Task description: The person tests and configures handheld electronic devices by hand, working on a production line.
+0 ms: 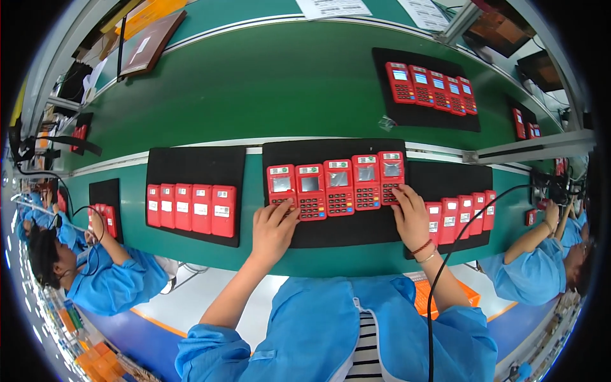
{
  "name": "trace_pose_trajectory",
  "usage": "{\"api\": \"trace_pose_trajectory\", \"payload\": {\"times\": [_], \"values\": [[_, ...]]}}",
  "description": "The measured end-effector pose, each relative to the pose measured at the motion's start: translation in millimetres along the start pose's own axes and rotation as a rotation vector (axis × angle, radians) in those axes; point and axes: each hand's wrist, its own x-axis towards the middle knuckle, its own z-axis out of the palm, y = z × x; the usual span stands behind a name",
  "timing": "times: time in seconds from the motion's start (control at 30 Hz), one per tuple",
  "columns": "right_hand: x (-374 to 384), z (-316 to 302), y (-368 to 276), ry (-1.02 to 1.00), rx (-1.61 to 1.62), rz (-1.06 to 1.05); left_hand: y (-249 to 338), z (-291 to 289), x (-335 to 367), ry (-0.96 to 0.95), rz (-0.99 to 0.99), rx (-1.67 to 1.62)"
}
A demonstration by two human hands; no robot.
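Before you stretches a green bench (254, 83); your black mat (344, 233) lies at twelve o'clock, bearing five red card terminals (338, 188). Your left hand (271, 230), fingers loosely spread, touches the nine-o'clock terminal (280, 181); your right hand (414, 219), likewise spread, touches the three-o'clock terminal (391, 168).

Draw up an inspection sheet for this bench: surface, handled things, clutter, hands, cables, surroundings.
Surface: green bench; black mat in front of the person.
Handled things: five red keypad terminals in a row on the mat, screens up.
Clutter: clear plastic scrap beside the far mat.
Hands: left hand touches the leftmost terminal, right hand the rightmost; firmness of hold unclear.
Cables: black cable crosses in front of the right forearm.
Surroundings: label-up red units on mats at left and right; blue-clad co-workers either side.
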Motion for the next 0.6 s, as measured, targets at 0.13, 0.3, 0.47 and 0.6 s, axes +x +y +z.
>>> {"api": "trace_pose_trajectory", "payload": {"times": [0.13, 0.3, 0.47, 0.6], "values": [[2, 0, -1, -0.023, -0.007, -0.009, 4, 0, 0, -0.003, -0.005, 0.019], [6, -13, -26, -0.269, 0.006, 0.109, 25, -6, 8, -0.193, -0.127, 0.060], [9, -11, -32, -0.320, -0.041, 0.079, 46, -7, 15, -0.379, -0.196, 0.055], [11, -12, -38, -0.361, -0.061, 0.141, 53, -8, 19, -0.410, -0.187, 0.098]]}}
